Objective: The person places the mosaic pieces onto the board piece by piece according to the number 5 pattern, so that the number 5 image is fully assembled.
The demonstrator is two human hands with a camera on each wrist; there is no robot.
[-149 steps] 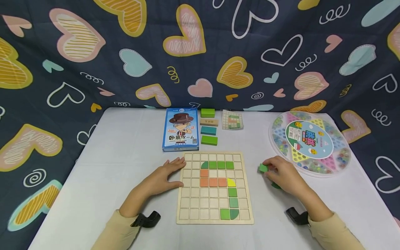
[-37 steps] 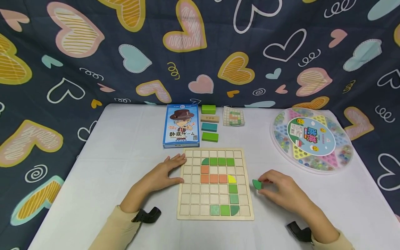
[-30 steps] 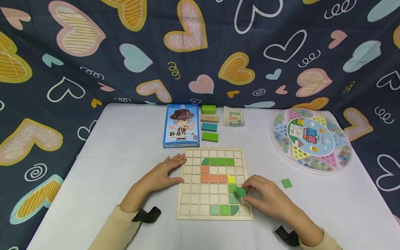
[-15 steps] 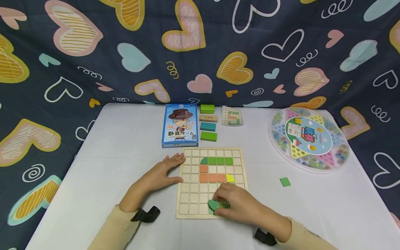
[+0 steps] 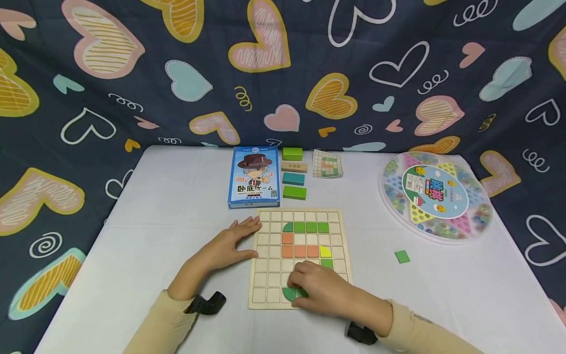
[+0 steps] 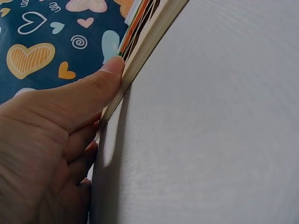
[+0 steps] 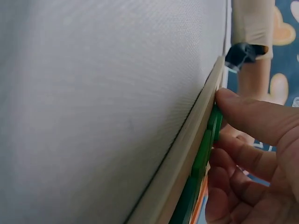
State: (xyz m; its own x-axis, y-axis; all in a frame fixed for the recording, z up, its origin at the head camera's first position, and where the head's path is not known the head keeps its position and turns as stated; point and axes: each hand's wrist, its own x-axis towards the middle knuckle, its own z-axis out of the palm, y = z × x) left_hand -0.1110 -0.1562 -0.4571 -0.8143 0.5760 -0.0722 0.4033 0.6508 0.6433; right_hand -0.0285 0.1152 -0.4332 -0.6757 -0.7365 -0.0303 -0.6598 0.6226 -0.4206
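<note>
A wooden grid board (image 5: 261,280) lies on the table with green, orange and yellow tiles in its cells. My right hand (image 5: 325,290) is over its lower part, thumb and fingers pinching a dark green quarter-round tile (image 5: 288,294) at the third cell of the bottom row. Just right of it a green square tile (image 5: 302,292) shows partly; other tiles there are hidden by the hand. My left hand (image 5: 225,248) rests at the board's left edge, fingers extended; the left wrist view has its thumb (image 6: 100,84) against that edge.
One loose green square tile (image 5: 402,256) lies right of the board. Behind stand a blue game box (image 5: 254,177), several small blocks (image 5: 294,178) and a pattern card (image 5: 327,163). A round marble-game case (image 5: 435,196) is at the back right.
My right hand laid a light green square in the bottom row, picked up the quarter-round tile at the right and carried it left to the bottom row. The left hand stayed put.
</note>
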